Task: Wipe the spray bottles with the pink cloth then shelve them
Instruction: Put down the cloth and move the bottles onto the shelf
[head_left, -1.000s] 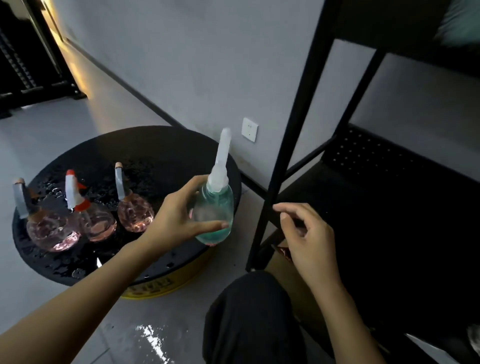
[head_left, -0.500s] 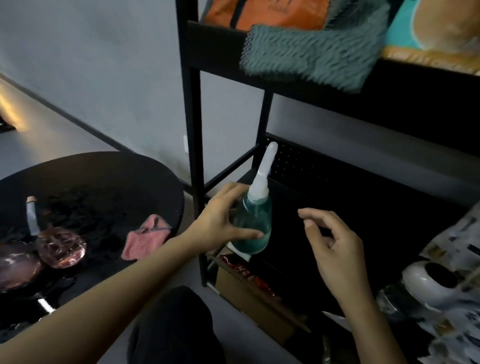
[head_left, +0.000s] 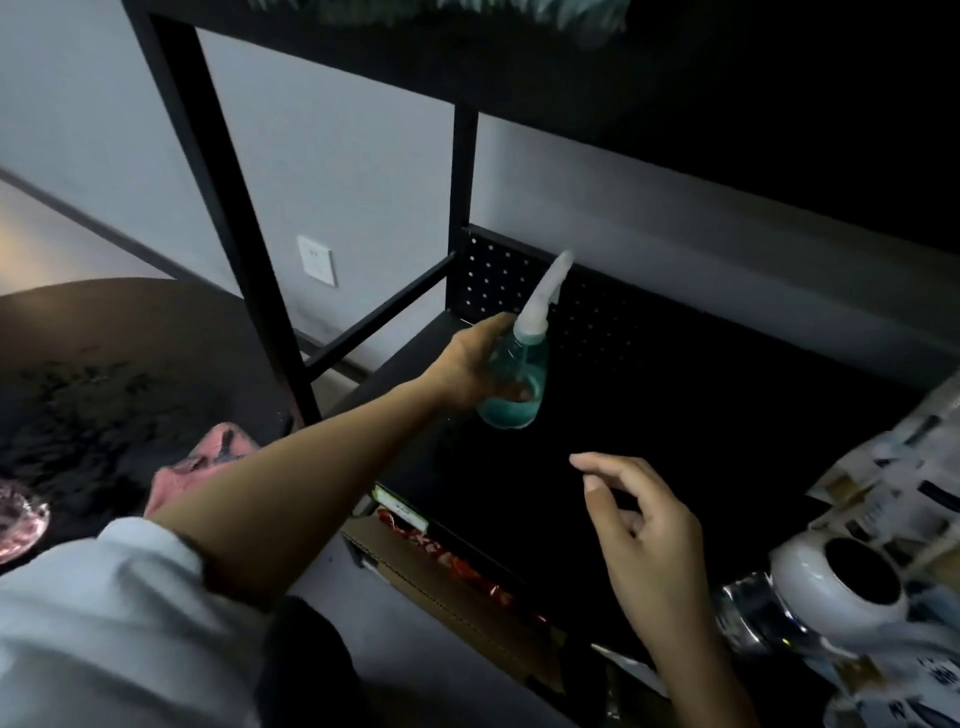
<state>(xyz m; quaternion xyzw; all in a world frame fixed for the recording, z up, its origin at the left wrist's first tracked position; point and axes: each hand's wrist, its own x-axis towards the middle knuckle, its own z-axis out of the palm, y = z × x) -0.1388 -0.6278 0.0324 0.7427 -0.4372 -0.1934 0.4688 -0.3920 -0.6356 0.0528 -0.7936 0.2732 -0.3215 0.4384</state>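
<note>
My left hand (head_left: 470, 366) grips a round teal spray bottle (head_left: 517, 387) with a white nozzle, holding it tilted over the dark shelf board (head_left: 675, 415) near its back left corner. I cannot tell whether the bottle touches the board. My right hand (head_left: 649, 535) hovers lower right of the bottle with loosely curled fingers and holds nothing. The pink cloth (head_left: 195, 467) lies on the round black table (head_left: 130, 332), partly hidden by my left arm. A pink bottle (head_left: 18, 522) shows at the left edge.
Black shelf posts (head_left: 234, 208) stand between table and shelf. A white teapot (head_left: 852, 587) and printed packaging (head_left: 898, 499) occupy the shelf's right end. A cardboard box (head_left: 441, 577) sits below the shelf. An upper shelf (head_left: 571, 67) overhangs.
My left hand has carried the teal bottle further right and deeper into the shelf, towards its back panel. The view has swung right, and my right hand has dropped lower.
</note>
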